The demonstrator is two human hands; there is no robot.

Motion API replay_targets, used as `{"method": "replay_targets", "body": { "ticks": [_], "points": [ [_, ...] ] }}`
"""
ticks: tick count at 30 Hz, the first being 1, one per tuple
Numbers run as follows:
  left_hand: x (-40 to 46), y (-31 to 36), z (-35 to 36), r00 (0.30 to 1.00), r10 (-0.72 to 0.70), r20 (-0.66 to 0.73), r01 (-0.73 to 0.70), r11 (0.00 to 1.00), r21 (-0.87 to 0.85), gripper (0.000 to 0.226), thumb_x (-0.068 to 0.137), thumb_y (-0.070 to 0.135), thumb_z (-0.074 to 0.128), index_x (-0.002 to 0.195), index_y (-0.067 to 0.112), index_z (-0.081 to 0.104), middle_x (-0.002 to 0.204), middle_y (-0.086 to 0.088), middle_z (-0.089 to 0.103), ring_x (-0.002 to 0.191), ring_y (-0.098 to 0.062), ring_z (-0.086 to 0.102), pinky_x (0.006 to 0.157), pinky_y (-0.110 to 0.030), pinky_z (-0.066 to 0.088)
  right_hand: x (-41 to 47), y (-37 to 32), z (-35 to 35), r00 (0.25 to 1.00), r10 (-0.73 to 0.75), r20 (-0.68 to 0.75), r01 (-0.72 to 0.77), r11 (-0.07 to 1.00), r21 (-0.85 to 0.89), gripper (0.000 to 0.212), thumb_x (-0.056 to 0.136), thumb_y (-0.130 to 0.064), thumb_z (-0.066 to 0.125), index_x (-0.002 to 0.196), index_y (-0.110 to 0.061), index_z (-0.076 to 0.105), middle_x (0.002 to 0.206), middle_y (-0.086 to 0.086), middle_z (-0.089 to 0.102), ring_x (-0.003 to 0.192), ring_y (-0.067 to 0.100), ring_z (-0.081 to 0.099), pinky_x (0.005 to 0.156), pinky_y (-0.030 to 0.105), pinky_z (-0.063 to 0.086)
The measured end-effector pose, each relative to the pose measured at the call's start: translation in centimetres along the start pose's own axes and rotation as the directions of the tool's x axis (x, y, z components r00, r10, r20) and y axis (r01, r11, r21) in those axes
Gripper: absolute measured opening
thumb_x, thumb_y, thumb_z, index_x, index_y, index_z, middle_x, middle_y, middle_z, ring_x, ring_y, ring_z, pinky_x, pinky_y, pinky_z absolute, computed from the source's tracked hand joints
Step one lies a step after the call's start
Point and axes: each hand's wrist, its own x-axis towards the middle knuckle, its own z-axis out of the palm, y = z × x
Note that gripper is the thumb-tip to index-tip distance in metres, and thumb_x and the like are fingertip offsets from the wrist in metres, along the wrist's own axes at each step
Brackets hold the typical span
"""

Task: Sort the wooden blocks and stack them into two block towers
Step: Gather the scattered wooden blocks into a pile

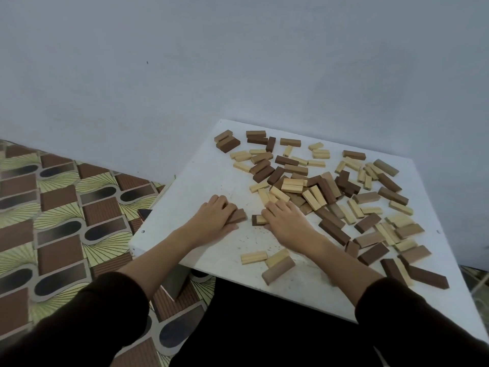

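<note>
Several dark brown and pale wooden blocks [312,186] lie scattered over the white table [209,176], thickest in the middle and on the right. My left hand [214,218] lies on the table's left part with its fingers curled round a dark brown block [238,216] that lies flat. My right hand [284,221] is a little to its right, fingers curled over a pale block [260,219] lying next to a dark block [254,220]. No tower stands anywhere on the table.
Three loose blocks [275,260] lie near the table's front edge between my forearms. A plain grey wall runs behind the table. Patterned floor [66,221] spreads to the left, below the table's left edge.
</note>
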Motion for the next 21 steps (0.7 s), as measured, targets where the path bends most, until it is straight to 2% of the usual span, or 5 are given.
{"method": "replay_targets", "body": {
  "ticks": [3,6,13,18,21],
  "points": [
    [1.0,0.4,0.3,0.999,-0.041,0.005,0.041,0.999,-0.014,0.047,0.092,0.049,0.046,0.113,0.007,0.051,0.107,-0.007,0.046,0.094,-0.019,0.036,0.086,-0.035,0.041,-0.2,0.0,-0.3,0.999,0.027,0.032,-0.029,0.997,0.066,0.03,0.101,-0.027,0.035,0.121,-0.008,0.048,0.124,0.008,0.048,0.111,0.026,0.046,0.087,0.036,0.041],
    [2.6,1.4,-0.2,0.997,-0.083,0.001,0.082,0.991,-0.109,0.063,0.088,0.062,0.034,0.114,0.007,0.049,0.106,-0.005,0.043,0.093,-0.015,0.032,0.085,-0.03,0.037,-0.3,0.9,-1.1,0.987,0.162,0.001,-0.158,0.964,0.215,0.029,0.102,-0.024,0.034,0.124,-0.011,0.044,0.127,0.005,0.044,0.114,0.023,0.041,0.091,0.032,0.035],
    [10.6,5.7,-1.7,0.987,-0.136,-0.087,0.097,0.929,-0.356,0.043,0.096,0.037,0.049,0.121,0.002,0.046,0.126,-0.016,0.044,0.117,-0.031,0.037,0.094,-0.035,0.033,0.3,7.1,-3.3,0.845,0.533,0.031,-0.512,0.791,0.334,0.033,0.101,-0.025,0.036,0.129,-0.008,0.045,0.132,0.01,0.041,0.118,0.027,0.04,0.095,0.037,0.039],
    [16.1,6.7,-1.2,0.98,-0.187,-0.07,0.149,0.918,-0.367,0.042,0.096,0.036,0.05,0.121,0.003,0.044,0.127,-0.018,0.041,0.118,-0.033,0.036,0.095,-0.036,0.031,1.7,10.3,-3.4,0.807,0.586,0.073,-0.57,0.741,0.354,0.03,0.101,-0.025,0.036,0.123,-0.008,0.048,0.13,0.01,0.042,0.12,0.027,0.038,0.095,0.04,0.036],
    [17.8,6.9,-0.6,0.979,-0.201,-0.038,0.178,0.929,-0.326,0.039,0.093,0.035,0.056,0.119,0.007,0.047,0.123,-0.015,0.041,0.118,-0.03,0.035,0.094,-0.035,0.034,2.5,11.0,-3.2,0.813,0.577,0.085,-0.565,0.744,0.356,0.034,0.101,-0.026,0.035,0.13,-0.01,0.044,0.133,0.01,0.043,0.123,0.028,0.037,0.098,0.041,0.034]
  ]
}}
